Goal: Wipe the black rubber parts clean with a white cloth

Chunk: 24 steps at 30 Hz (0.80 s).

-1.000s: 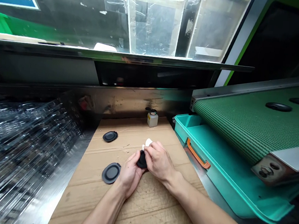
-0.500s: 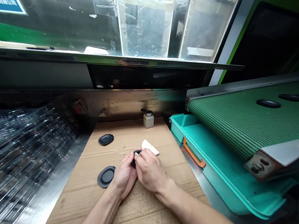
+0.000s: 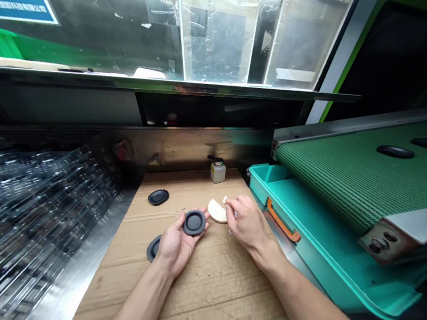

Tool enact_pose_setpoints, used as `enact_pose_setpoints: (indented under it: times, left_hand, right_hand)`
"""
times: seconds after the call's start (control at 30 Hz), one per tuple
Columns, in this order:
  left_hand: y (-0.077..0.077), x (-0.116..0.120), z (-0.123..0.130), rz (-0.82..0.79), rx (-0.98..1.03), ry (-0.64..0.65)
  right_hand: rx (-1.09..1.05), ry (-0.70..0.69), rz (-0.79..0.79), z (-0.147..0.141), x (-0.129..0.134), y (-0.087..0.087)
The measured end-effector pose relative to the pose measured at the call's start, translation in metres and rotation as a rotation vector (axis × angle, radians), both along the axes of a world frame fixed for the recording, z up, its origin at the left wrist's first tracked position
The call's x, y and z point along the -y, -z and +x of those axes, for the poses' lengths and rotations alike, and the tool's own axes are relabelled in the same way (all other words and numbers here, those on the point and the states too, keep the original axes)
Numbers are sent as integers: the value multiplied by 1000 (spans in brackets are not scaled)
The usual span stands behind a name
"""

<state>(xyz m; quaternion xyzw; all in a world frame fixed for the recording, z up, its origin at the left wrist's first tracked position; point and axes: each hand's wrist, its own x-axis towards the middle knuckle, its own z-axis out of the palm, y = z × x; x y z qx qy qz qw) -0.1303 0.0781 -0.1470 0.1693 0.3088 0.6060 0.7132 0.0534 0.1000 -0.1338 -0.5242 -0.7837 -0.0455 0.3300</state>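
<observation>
My left hand [image 3: 176,245] lies palm up and holds a dark grey rubber oval disc [image 3: 194,222] face up between its fingers and thumb. My right hand [image 3: 247,223] is to the right of it, pinching a small white tip [image 3: 225,200], which may be a swab or a wipe corner. Its fingers are beside a folded white cloth [image 3: 216,211] on the cardboard sheet [image 3: 199,291]. A second disc [image 3: 153,248] is partly hidden under my left hand, and a third [image 3: 158,197] lies farther back.
A small white bottle with a metal cap [image 3: 217,172] stands at the cardboard's back edge. To the right are a teal tray [image 3: 326,248] with an orange handle and a green mesh conveyor belt [image 3: 351,187] carrying several black discs. Crinkled clear plastic [image 3: 32,212] lies on the left.
My hands have come apart, with my right hand moving right. My left hand has opened and turned the disc face up. The white cloth now lies uncovered on the cardboard.
</observation>
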Motion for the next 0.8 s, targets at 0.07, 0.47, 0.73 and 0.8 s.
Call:
enact_pose_setpoints:
  times: [0.07, 0.47, 0.73, 0.8]
  left_hand:
    - [-2, 0, -3, -11, 44, 27]
    - [-1, -2, -6, 12, 85, 11]
    - [1, -4, -7, 23, 63, -82]
    - [2, -4, -6, 24, 66, -87]
  right_hand:
    - [-12, 99, 25, 10, -9, 0]
    - [263, 30, -118, -21, 3, 16]
    - [30, 41, -294, -17, 5, 17]
    - [26, 57, -364, -12, 4, 15]
